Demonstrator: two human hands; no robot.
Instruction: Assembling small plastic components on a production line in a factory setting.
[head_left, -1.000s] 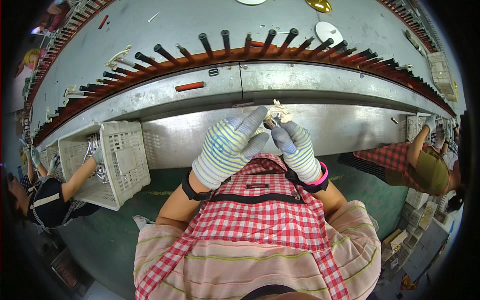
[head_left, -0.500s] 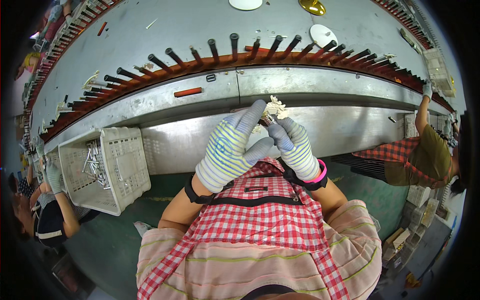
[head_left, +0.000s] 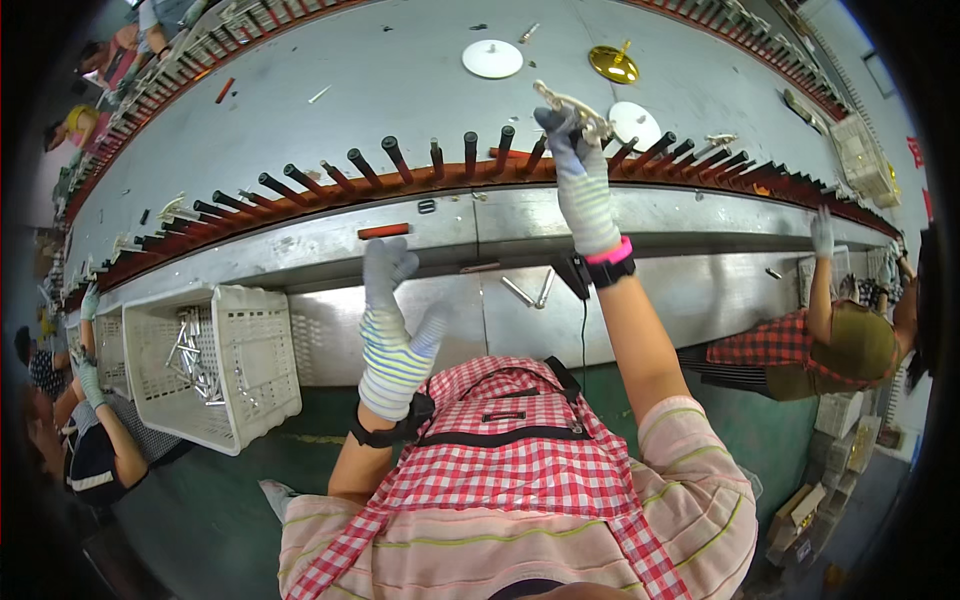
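We see the right hand (head_left: 584, 190) with its gloved fingers bunched around a pale, branching piece (head_left: 572, 106), held over the far side of the red rack (head_left: 455, 177) of black-tipped pegs; we cannot tell which fingertips pinch it. On the near side of the rack, the left hand (head_left: 388, 335) is spread loosely, thumb standing away from the raised fingers, their tips near a red tube (head_left: 384, 231). The tube and a black buckle (head_left: 427, 206) lie on the metal edge just this side of the rack. Nearer us than that, two silver rods (head_left: 544, 288) rest on the lower shelf (head_left: 525, 330). Beyond the rack we find two white discs (head_left: 492, 59) and a gold disc (head_left: 614, 68). On the rack's near side, a white crate (head_left: 262, 345) of more rods stands to its left, and a co-worker in a checked apron (head_left: 760, 345) to its right.
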